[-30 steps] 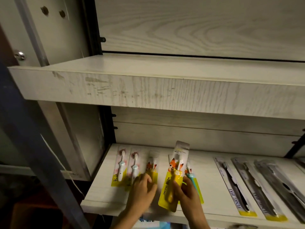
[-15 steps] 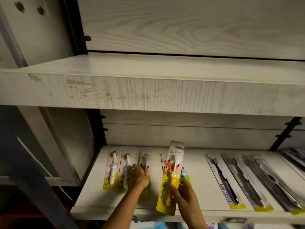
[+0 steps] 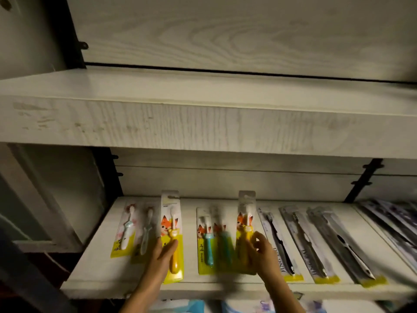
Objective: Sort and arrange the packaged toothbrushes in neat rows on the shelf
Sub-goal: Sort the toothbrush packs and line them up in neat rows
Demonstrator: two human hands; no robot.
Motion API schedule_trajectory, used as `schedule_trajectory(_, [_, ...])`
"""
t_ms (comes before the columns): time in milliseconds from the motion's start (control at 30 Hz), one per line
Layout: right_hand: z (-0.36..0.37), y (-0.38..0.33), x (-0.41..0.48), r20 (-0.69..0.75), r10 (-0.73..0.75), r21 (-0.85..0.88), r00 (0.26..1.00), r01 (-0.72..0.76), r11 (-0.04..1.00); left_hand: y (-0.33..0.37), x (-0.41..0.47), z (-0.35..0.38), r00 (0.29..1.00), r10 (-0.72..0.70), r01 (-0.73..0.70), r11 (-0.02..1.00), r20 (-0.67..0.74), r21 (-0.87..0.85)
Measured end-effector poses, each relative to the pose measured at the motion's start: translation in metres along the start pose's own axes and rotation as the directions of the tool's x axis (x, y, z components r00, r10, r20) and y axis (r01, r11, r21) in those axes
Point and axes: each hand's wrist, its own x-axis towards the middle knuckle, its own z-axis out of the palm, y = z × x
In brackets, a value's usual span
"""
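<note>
Left hand (image 3: pixel 161 256) firm around yellow pack (image 3: pixel 171 224) near shelf (image 3: pixel 101 288) edge; right hand (image 3: pixel 263 253) around second pack (image 3: pixel 245 224)

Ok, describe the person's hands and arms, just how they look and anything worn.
The left hand and right hand are bare: no gloves, and no ring, watch or bracelet that the dim picture shows. Both forearms are bare down to the picture's lower edge; no sleeve is in view.

We make out "JING PAI" along the dark toothbrush package (image 3: pixel 305 249); print on the fox cards (image 3: pixel 169 224) is too blurred.
</note>
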Motion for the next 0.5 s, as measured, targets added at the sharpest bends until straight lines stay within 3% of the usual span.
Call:
schedule_trajectory(100, [-0.017, 0.002, 0.024, 0.072, 0.035, -0.184, 0.997, -0.021, 0.983, -0.001, -0.010, 0.010, 1.000, -0.016, 0.019, 0.991, 0.024, -0.133])
schedule_trajectory(200, [-0.017, -0.003, 0.030, 0.202, 0.030, -0.393, 0.979, 0.053, 0.918, -0.002, -0.023, 0.019, 0.998, -0.038, 0.052, 0.963, 0.056, -0.263])
schedule_trajectory(500, [0.019, 0.002, 0.026, 0.271, -0.021, -0.477, 0.962, 0.154, 0.866, -0.002, -0.045, 0.024, 0.996, 0.011, 0.007, 0.981, 0.094, -0.194])
